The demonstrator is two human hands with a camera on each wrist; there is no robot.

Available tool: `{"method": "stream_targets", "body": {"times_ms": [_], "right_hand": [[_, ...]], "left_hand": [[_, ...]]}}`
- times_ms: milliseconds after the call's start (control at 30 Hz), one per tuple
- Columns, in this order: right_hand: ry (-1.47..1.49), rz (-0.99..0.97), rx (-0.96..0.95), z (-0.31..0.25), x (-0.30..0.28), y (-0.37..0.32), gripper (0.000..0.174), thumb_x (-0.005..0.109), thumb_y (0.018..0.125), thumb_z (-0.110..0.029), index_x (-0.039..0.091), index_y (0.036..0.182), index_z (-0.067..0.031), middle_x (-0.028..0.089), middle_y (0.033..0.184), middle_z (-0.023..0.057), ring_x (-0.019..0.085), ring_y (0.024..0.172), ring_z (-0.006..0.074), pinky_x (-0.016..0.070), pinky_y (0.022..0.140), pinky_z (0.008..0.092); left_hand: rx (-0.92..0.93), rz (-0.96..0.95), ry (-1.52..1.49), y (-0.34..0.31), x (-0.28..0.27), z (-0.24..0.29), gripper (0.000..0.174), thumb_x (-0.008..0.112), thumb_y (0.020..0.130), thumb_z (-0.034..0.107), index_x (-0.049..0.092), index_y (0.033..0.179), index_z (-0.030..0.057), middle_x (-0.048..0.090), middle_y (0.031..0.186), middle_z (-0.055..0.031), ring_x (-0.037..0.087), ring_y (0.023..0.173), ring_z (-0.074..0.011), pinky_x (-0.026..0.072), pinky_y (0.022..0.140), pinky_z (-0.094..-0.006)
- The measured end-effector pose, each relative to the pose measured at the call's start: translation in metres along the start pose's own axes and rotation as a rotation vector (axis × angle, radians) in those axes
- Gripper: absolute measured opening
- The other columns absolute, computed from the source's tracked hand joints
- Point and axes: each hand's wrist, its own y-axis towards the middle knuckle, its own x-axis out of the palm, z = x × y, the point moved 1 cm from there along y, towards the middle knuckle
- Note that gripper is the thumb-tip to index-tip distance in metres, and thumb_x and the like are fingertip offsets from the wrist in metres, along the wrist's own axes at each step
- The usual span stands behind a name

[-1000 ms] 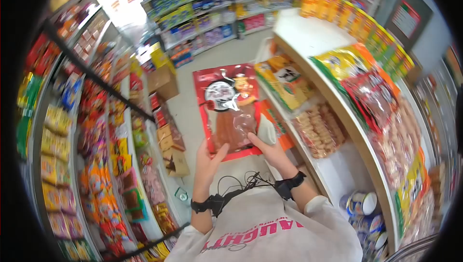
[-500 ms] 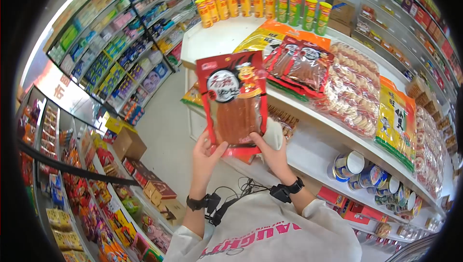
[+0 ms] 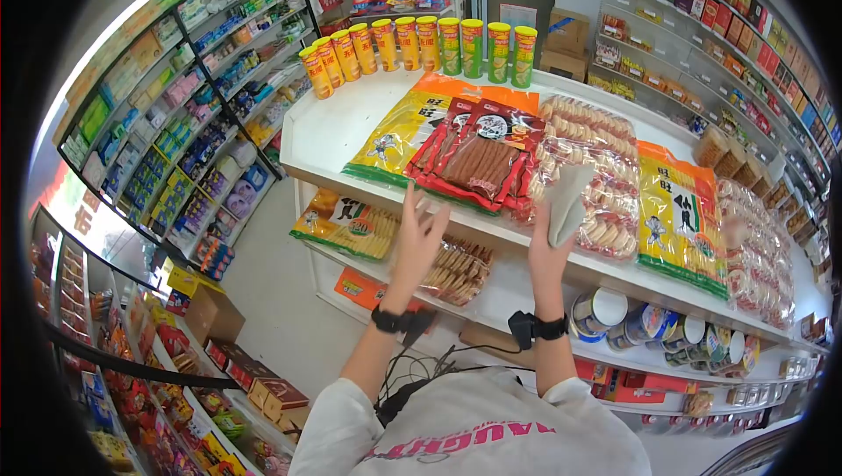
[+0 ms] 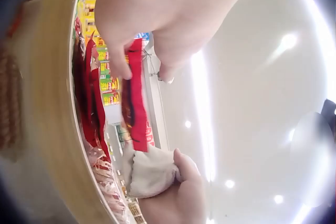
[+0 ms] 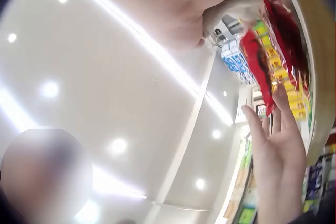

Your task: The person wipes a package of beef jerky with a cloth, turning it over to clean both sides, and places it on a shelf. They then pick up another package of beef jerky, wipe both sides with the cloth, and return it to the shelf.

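My left hand [image 3: 417, 246] is held out in front of the counter edge with fingers spread and nothing gripped. Close to its fingertips, a red bag of brown meat sticks [image 3: 481, 160] lies face up on similar red bags, on top of a large yellow snack bag [image 3: 393, 136]. In the left wrist view a red bag [image 4: 137, 98] shows edge-on beside the left fingers. My right hand [image 3: 547, 255] holds a folded grey-white cloth [image 3: 570, 202] between thumb and fingers, over the counter edge. The cloth [image 4: 153, 172] also shows in the left wrist view.
The white counter [image 3: 316, 130] bears a row of yellow and green snack canisters [image 3: 384, 45], clear packs of round crackers [image 3: 610, 191] and another yellow bag [image 3: 675, 213]. Tins [image 3: 600, 311] stand on the shelf below. Stocked shelves [image 3: 189, 108] line the left, with cardboard boxes [image 3: 213, 314] on the floor.
The red bag has gone from between both hands onto the pile on the counter. The hands have parted, the right keeping the cloth. The head view has turned toward the counter.
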Motion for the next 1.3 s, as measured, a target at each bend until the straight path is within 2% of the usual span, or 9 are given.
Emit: {"method": "stream_targets", "body": {"times_ms": [200,433,567,700,833,1033,1200,1267,1300], "right_hand": [[-0.558,-0.357,-0.56,-0.018,0.014,0.008,0.068,0.062,0.069,0.008,0.051,0.135,-0.0015,0.049,0.141,0.0195,0.045,0.132,0.0419,0.0308,0.114,0.0513],[-0.59,-0.641,-0.402,0.028,0.056,0.031,0.047,0.06,0.081,0.0,0.056,0.127,-0.0052,0.065,0.118,0.0195,0.059,0.112,0.0411,0.0446,0.097,0.0454],[-0.6,-0.29,-0.648,0.045,0.061,0.026,0.037,0.065,0.094,-0.018,0.059,0.125,0.002,0.063,0.119,0.0226,0.061,0.112,0.0358,0.0465,0.097,0.0418],[0.04,-0.424,-0.147,-0.038,0.128,-0.069,0.057,0.067,0.097,-0.027,0.047,0.139,0.0059,0.051,0.144,0.0186,0.055,0.123,0.0287,0.0405,0.107,0.0407],[0.243,-0.916,0.201,-0.064,0.201,-0.202,0.057,0.066,0.097,-0.024,0.046,0.143,0.0026,0.05,0.144,0.0119,0.051,0.125,0.0214,0.0387,0.108,0.0349],[0.203,-1.343,0.57,-0.085,0.24,-0.363,0.055,0.067,0.096,-0.019,0.048,0.142,0.0015,0.052,0.142,0.01,0.052,0.125,0.0206,0.043,0.103,0.0332],[0.04,-1.666,-0.541,-0.09,0.242,-0.437,0.054,0.068,0.096,-0.021,0.048,0.141,0.0008,0.053,0.139,0.0095,0.055,0.119,0.0203,0.0454,0.099,0.0315],[0.266,-1.659,0.395,-0.13,0.225,-0.469,0.053,0.067,0.097,-0.024,0.049,0.14,0.0009,0.054,0.136,0.0085,0.056,0.118,0.0193,0.0456,0.097,0.0308],[0.253,-1.687,0.374,-0.131,0.225,-0.474,0.055,0.068,0.096,-0.026,0.049,0.141,0.0002,0.055,0.135,0.009,0.055,0.119,0.019,0.0457,0.098,0.0306]], "left_hand": [[-0.3,-0.324,-0.146,-0.068,-0.065,0.052,0.038,0.054,0.102,0.011,0.048,0.137,-0.0027,0.064,0.118,-0.0142,0.063,0.111,-0.0206,0.0507,0.096,-0.033],[-0.249,0.037,-0.112,-0.173,-0.158,0.138,0.022,0.053,0.102,0.011,0.063,0.12,0.001,0.069,0.103,-0.0071,0.064,0.092,-0.0141,0.0503,0.084,-0.0286],[0.013,0.363,0.187,-0.251,-0.21,0.186,0.015,0.063,0.094,0.006,0.066,0.108,0.0017,0.068,0.093,-0.0075,0.062,0.082,-0.0144,0.0495,0.077,-0.0279],[0.302,0.583,0.388,-0.337,-0.227,0.26,0.015,0.073,0.083,0.0,0.066,0.096,0.0016,0.065,0.082,-0.009,0.062,0.072,-0.0173,0.0484,0.064,-0.0283],[0.696,0.748,0.571,-0.397,-0.23,0.298,0.033,0.077,0.064,-0.012,0.058,0.088,0.0011,0.06,0.07,-0.0098,0.056,0.056,-0.0207,0.0444,0.045,-0.028],[0.722,1.016,0.892,-0.471,-0.224,0.329,0.031,0.079,0.063,-0.008,0.061,0.086,0.0013,0.06,0.069,-0.0079,0.055,0.052,-0.0196,0.0415,0.042,-0.0281],[0.682,1.063,0.945,-0.521,-0.231,0.342,0.028,0.079,0.063,-0.006,0.063,0.085,0.002,0.06,0.068,-0.0076,0.055,0.052,-0.0189,0.0402,0.041,-0.0282],[0.649,1.071,0.942,-0.537,-0.237,0.341,0.027,0.079,0.064,-0.005,0.064,0.084,0.0023,0.061,0.068,-0.0075,0.055,0.052,-0.0187,0.0397,0.04,-0.0282],[0.635,1.062,0.952,-0.541,-0.238,0.345,0.026,0.079,0.064,-0.005,0.064,0.084,0.0024,0.061,0.068,-0.0074,0.055,0.052,-0.0186,0.0395,0.04,-0.0282]]}}
